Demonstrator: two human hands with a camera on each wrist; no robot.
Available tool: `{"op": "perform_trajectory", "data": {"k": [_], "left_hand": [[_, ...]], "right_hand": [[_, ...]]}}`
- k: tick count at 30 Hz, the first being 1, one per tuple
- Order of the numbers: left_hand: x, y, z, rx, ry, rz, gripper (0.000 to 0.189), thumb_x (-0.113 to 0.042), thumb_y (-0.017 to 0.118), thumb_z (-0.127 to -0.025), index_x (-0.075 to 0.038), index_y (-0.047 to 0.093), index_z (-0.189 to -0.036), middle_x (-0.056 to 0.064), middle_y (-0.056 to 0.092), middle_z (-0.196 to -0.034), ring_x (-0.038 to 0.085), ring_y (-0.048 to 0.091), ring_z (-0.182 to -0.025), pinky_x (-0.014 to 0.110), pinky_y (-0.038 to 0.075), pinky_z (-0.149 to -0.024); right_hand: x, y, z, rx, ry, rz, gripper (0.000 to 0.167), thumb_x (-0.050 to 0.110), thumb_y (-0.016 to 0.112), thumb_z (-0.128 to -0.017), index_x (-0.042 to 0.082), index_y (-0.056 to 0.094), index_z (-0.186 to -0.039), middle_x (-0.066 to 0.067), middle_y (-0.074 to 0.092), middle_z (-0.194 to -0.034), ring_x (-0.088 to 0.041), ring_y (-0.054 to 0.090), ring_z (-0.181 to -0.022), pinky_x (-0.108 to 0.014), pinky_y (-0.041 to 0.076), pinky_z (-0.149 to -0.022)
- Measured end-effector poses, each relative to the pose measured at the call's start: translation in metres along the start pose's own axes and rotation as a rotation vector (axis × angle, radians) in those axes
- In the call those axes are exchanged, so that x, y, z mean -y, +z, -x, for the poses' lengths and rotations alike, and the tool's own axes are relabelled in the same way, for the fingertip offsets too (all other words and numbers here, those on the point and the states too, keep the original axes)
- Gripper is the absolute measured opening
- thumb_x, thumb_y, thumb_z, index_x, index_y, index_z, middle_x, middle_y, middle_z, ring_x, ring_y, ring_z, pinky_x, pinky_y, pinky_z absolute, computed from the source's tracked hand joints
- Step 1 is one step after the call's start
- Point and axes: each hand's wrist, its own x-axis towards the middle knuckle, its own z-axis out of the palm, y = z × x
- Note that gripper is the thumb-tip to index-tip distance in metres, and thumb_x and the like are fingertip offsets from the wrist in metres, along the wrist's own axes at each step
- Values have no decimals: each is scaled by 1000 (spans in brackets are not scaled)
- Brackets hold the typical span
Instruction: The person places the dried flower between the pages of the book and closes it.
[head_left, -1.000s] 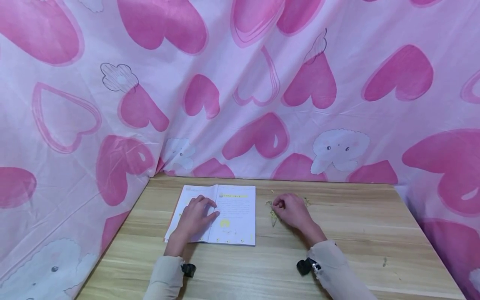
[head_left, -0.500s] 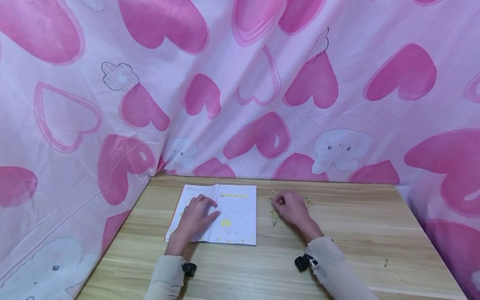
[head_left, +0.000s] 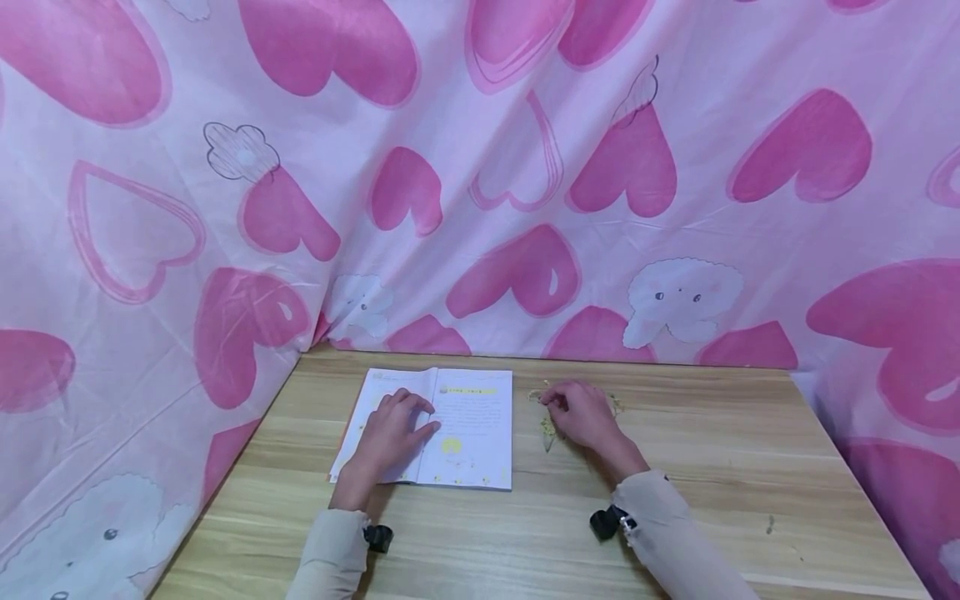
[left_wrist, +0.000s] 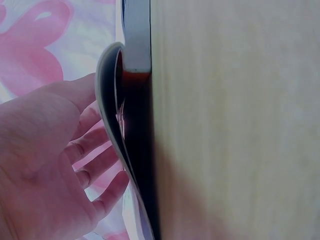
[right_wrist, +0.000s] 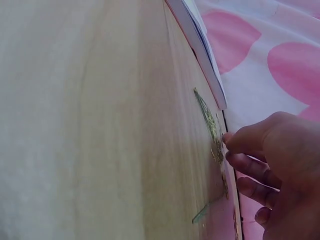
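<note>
On the left, an open book (head_left: pixel 468 425) lies on the wooden table, with printed text and yellow pictures on its right page. My left hand (head_left: pixel 393 429) rests on its left page near the fold, fingers spread and slightly bent. In the left wrist view those fingers lie along the curved pages (left_wrist: pixel 111 100). My right hand (head_left: pixel 587 414) is right of the book, low over dried sprigs with tiny yellow flowers (head_left: pixel 548 429). Its thumb and forefinger pinch a thin sprig (head_left: pixel 534 396), mostly hidden by the fingertips. The right wrist view has more sprigs (right_wrist: pixel 212 125) beside the fingertips.
More yellow bits (head_left: pixel 616 404) lie just beyond the right hand. A small dark mark (head_left: pixel 770 524) is on the table (head_left: pixel 697 467) at the right. A pink heart-print cloth (head_left: pixel 510 183) hangs behind the table and at both sides.
My right hand has moved slightly up and to the left, and the thin sprig at its fingertips has shifted too. The left hand and the book stay in place.
</note>
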Motion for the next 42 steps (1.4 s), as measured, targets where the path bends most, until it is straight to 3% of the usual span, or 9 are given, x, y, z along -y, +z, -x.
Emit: {"op": "perform_trajectory", "data": {"k": [6, 12, 22, 29, 36, 42], "left_hand": [[0, 1, -1, 1, 7, 11, 32, -40, 85, -95, -19, 76, -118, 3, 68, -127, 29, 59, -122, 54, 50, -107], [0, 1, -2, 4, 6, 7, 32, -38, 84, -95, -18, 75, -118, 3, 67, -127, 29, 58, -120, 54, 50, -105], [0, 4, -2, 6, 7, 15, 32, -40, 84, -96, -19, 75, -118, 4, 66, -128, 29, 58, -120, 54, 50, -105], [0, 3, -1, 4, 4, 10, 32, -40, 84, -95, -19, 74, -117, 3, 66, -128, 29, 57, -121, 55, 50, -106], [2, 1, 0, 7, 22, -10, 30, -40, 83, -97, -22, 71, -118, 3, 65, -126, 30, 56, -118, 54, 50, -104], [1, 1, 0, 16, 41, -45, 43, -41, 81, -98, -25, 68, -136, 4, 65, -129, 30, 57, -117, 54, 51, -101]], "right_hand": [[0, -3, 3, -4, 35, 46, 9, 19, 82, -94, 18, 80, -103, 3, 74, -96, -19, 63, -94, -46, 46, -95], [3, -5, 2, 7, 29, 113, 3, 16, 82, -95, 13, 80, -95, 4, 71, -84, -19, 61, -86, -48, 46, -95], [3, -4, 3, -8, -19, 216, 16, 5, 71, -94, 14, 72, -81, -1, 74, -87, -25, 69, -91, -43, 46, -84], [4, 0, 7, -18, -37, 198, 9, 12, 70, -100, 13, 70, -91, -2, 72, -91, -27, 68, -96, -47, 48, -92], [19, 9, 7, -75, -112, 154, 8, 14, 70, -101, 13, 72, -93, -1, 69, -87, -24, 67, -92, -51, 51, -94], [37, 24, 6, -69, -134, 114, 9, 14, 71, -100, 15, 70, -91, 4, 63, -81, -18, 60, -84, -48, 52, -91]]}}
